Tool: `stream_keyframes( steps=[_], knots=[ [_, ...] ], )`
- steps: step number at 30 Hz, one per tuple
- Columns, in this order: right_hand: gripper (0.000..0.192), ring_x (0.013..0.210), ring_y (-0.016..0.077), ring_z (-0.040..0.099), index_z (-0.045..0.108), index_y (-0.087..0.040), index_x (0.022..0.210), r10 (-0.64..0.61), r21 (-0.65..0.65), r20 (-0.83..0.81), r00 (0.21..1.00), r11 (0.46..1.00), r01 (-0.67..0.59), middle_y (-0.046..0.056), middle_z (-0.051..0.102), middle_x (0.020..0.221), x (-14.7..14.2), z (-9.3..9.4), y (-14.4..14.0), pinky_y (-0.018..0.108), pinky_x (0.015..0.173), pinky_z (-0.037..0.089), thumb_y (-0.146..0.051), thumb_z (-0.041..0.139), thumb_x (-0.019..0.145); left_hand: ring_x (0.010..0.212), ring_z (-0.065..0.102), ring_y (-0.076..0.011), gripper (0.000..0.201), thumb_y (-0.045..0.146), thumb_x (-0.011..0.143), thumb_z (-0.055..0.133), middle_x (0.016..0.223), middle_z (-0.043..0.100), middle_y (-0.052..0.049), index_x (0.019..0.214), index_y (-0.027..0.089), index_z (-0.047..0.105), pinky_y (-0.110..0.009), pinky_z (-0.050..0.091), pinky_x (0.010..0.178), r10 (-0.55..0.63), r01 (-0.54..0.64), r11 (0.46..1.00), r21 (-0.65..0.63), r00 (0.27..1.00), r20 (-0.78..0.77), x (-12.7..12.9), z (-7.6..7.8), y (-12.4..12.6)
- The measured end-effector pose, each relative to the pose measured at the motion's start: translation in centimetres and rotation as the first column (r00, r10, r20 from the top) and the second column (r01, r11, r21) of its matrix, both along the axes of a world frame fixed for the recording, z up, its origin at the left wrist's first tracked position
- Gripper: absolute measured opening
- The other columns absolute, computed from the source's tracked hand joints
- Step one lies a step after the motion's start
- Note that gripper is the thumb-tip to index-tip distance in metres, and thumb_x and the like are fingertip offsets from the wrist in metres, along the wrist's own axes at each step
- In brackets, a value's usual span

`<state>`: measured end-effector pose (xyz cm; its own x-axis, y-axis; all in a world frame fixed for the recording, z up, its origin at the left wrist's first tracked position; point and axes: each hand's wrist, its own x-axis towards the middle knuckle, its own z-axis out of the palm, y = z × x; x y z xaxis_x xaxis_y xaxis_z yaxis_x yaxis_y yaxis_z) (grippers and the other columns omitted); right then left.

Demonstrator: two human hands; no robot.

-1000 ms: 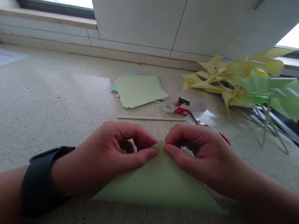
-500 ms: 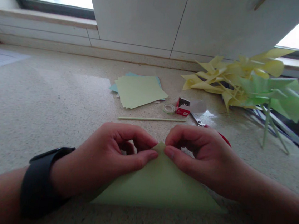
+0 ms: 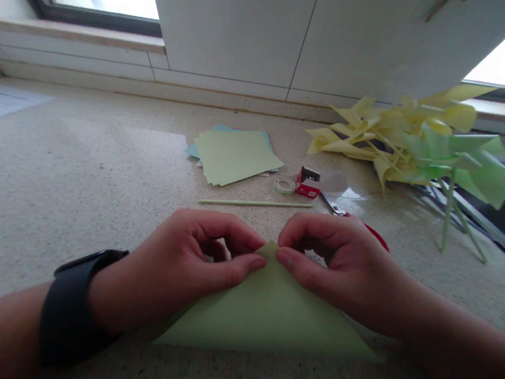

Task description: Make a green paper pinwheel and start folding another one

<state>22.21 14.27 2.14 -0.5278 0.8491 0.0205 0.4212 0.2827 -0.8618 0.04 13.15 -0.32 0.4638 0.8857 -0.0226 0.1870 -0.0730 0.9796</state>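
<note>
A light green sheet of paper point(image 3: 272, 313), folded into a triangle, lies in front of me with its peak pointing away and its long edge toward me. My left hand point(image 3: 208, 257) pinches the left side of the peak between thumb and fingers. On the right side of the same peak, my right hand point(image 3: 327, 256) pinches the paper, its thumb on top. A thin pale green paper stick point(image 3: 255, 203) lies just beyond both hands. Scissors point(image 3: 335, 205) with red handles lie past my right hand, which partly hides them.
Beyond the stick are a stack of green and blue paper point(image 3: 238, 157), a tape roll point(image 3: 284, 185) and a small red box point(image 3: 308, 182). Yellow and green paper pinwheels point(image 3: 422, 142) are heaped at the back right. A printed sheet point(image 3: 2, 101) lies far left.
The view has shifted very slightly. Both hands keep their pinch at the paper's peak, and nothing else has visibly moved.
</note>
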Motion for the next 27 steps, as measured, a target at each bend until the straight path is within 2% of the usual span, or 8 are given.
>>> stream_keyframes(
  steps=[11,19,27],
  knots=[
    [0.013,0.061,0.0120,0.052,0.064,-0.021,0.076,-0.015,-0.015,-0.001,1.000,1.000,0.015,-0.002,0.059,0.067,0.1,0.0,-0.2,0.023,0.053,0.043,-0.028,0.063,0.087,0.071,0.062,-0.0092,0.012,0.035,0.087,0.074,0.083,0.074,0.003,0.097,0.029,0.077,-0.016,0.049,0.060,-0.003,0.004,1.000,-0.016,0.999,0.033,0.0,-0.2,0.0],
    [0.014,0.059,0.0118,0.051,0.065,-0.022,0.074,-0.029,0.041,-0.015,0.999,0.999,0.030,-0.002,0.060,0.066,-0.2,-0.2,0.0,0.023,0.050,0.043,-0.028,0.063,0.087,0.069,0.061,-0.0096,0.016,0.038,0.087,0.074,0.080,0.071,0.002,0.097,0.027,0.076,-0.016,0.048,0.058,0.033,-0.032,0.999,-0.033,0.999,0.019,-0.1,-0.3,0.0],
    [0.005,0.061,0.0115,0.055,0.064,-0.023,0.088,-0.088,0.064,-0.164,0.982,0.993,0.099,-0.002,0.061,0.070,-0.1,-1.2,-0.2,0.022,0.051,0.046,-0.027,0.068,0.086,0.066,0.061,-0.0089,0.020,0.035,0.085,0.076,0.078,0.070,0.002,0.103,0.028,0.073,-0.016,0.047,0.055,0.096,-0.096,0.995,-0.002,0.993,0.074,0.1,-0.5,0.0]
  ],
)
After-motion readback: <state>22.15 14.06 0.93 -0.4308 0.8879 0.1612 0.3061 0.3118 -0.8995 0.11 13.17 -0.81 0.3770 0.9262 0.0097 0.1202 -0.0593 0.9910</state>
